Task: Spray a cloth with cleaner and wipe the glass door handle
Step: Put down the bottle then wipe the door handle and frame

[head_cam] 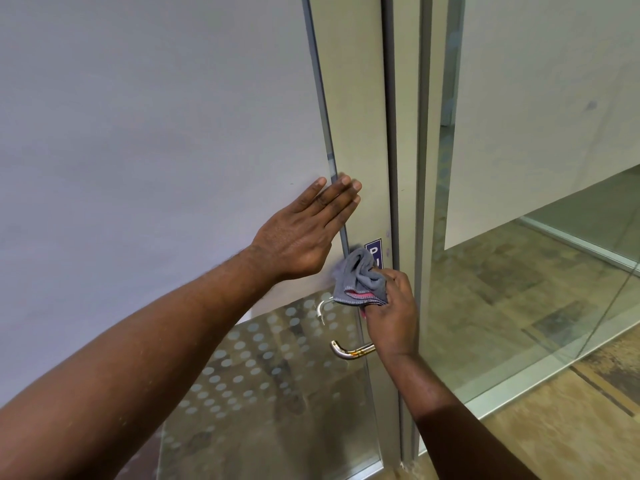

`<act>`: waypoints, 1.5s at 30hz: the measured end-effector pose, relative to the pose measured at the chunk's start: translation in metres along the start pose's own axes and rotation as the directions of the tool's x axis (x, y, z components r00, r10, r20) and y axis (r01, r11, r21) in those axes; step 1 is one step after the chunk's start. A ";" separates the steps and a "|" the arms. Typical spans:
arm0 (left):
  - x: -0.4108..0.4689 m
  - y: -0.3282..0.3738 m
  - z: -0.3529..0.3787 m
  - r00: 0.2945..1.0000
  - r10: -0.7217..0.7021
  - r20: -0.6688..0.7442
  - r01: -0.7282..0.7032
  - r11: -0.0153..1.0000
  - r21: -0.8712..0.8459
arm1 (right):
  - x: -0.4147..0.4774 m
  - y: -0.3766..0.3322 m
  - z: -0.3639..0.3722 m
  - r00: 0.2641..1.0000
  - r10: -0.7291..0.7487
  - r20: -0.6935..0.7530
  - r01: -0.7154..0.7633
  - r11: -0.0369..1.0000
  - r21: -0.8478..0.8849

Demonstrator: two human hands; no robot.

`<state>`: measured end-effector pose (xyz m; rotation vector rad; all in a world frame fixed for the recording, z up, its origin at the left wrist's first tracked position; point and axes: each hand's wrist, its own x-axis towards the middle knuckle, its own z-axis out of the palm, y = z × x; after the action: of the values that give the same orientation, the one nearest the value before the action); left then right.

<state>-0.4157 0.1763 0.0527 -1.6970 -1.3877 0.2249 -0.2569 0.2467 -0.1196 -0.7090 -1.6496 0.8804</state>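
Note:
My right hand [391, 313] grips a bunched grey cloth [360, 277] with a pink edge and holds it against the upper part of the metal door handle [349, 351]. The handle's lower curved end shows below my fist; its middle is hidden by the hand and cloth. My left hand [308, 230] lies flat with fingers spread on the frosted glass door [173, 150], its fingertips at the door's edge. No spray bottle is in view.
A blue sign [374, 251] sits on the door frame behind the cloth. The lower door glass carries a dotted pattern [249, 368]. A fixed glass panel [519, 271] stands to the right, with patterned floor [554, 427] beyond it.

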 end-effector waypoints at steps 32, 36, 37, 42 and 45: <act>0.000 0.000 -0.007 0.999 -0.024 0.033 0.024 1.000 0.006 | 0.056 -0.022 -0.035 0.987 -0.016 -0.162 0.067 0.947 0.314; 0.001 0.001 -0.008 0.999 -0.020 0.047 0.020 1.000 0.016 | 0.058 -0.021 -0.022 0.991 -0.081 -0.109 0.097 0.985 0.142; 0.001 0.001 -0.008 0.998 -0.020 0.053 0.019 1.000 0.020 | 0.057 -0.020 -0.021 0.988 -0.093 -0.120 0.107 0.987 0.119; 0.000 0.001 -0.008 0.998 -0.019 0.056 0.018 1.000 0.023 | 0.041 0.003 -0.016 0.994 -0.038 -0.104 0.049 0.993 0.111; -0.001 0.001 -0.007 0.999 -0.019 0.047 0.018 0.999 0.028 | 0.025 0.021 -0.012 0.994 0.043 -0.103 -0.028 0.990 0.141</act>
<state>-0.4106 0.1721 0.0555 -1.6657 -1.4283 0.2743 -0.2511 0.2814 -0.1223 -0.6785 -1.4707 0.9573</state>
